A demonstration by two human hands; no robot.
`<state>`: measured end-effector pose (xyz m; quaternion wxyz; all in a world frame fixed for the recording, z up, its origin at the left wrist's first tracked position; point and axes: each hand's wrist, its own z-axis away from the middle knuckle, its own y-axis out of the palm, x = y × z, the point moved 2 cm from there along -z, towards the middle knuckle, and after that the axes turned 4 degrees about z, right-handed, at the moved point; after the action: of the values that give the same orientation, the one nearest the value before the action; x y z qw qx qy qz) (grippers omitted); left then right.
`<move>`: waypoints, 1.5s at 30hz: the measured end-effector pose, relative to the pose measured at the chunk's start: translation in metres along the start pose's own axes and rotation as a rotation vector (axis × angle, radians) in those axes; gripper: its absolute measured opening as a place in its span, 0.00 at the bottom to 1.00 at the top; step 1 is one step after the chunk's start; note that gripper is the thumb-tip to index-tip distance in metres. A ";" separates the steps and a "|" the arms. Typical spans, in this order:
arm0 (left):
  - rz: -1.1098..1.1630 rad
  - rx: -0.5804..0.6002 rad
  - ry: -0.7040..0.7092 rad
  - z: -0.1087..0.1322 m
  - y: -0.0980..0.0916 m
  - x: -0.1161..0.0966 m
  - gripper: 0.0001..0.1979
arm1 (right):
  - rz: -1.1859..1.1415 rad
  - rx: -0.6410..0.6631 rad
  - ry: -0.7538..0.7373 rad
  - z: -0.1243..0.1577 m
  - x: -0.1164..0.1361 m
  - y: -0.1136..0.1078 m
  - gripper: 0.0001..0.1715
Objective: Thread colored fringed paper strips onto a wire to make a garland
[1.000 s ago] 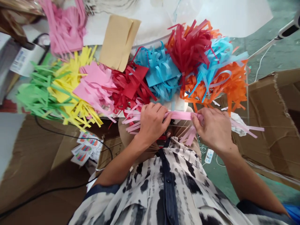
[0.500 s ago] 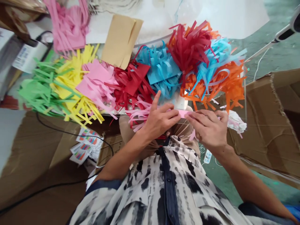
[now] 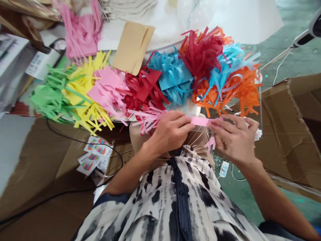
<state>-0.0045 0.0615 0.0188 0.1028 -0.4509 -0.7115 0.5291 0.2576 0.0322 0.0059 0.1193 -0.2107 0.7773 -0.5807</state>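
Between my hands, at the table's near edge above my lap, a pink tissue-paper tassel point(image 3: 200, 121) is stretched out, its plain middle band showing. My left hand point(image 3: 173, 130) is closed around the band's left part, and cut pink strips fan out to the left beyond my fingers. The fingers of my right hand point(image 3: 234, 137) pinch the band's right end, where a few pink strips hang below. Just behind my hands lie a red fringed bundle point(image 3: 146, 85) and a blue fringed bundle point(image 3: 175, 78).
Green point(image 3: 51, 97), yellow point(image 3: 85, 97) and pink fringed paper point(image 3: 109, 88) lie along the table's left; orange fringe point(image 3: 244, 88) is at right. A brown paper sheet point(image 3: 132, 48) lies behind. Cardboard boxes point(image 3: 291, 130) flank both sides. A black cable point(image 3: 82, 142) crosses at left.
My left index finger, raised before, has folded down onto the tassel. My right hand has moved right, and more of the pink band shows between my hands.
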 end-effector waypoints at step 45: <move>-0.060 0.126 -0.444 -0.012 0.010 0.034 0.11 | -0.010 0.199 0.236 -0.043 0.004 0.009 0.17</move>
<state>-0.0112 0.0957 0.0047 -0.0124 -0.2947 -0.6954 0.6553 0.2336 0.0688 0.0103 0.0445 -0.1319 0.7234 -0.6763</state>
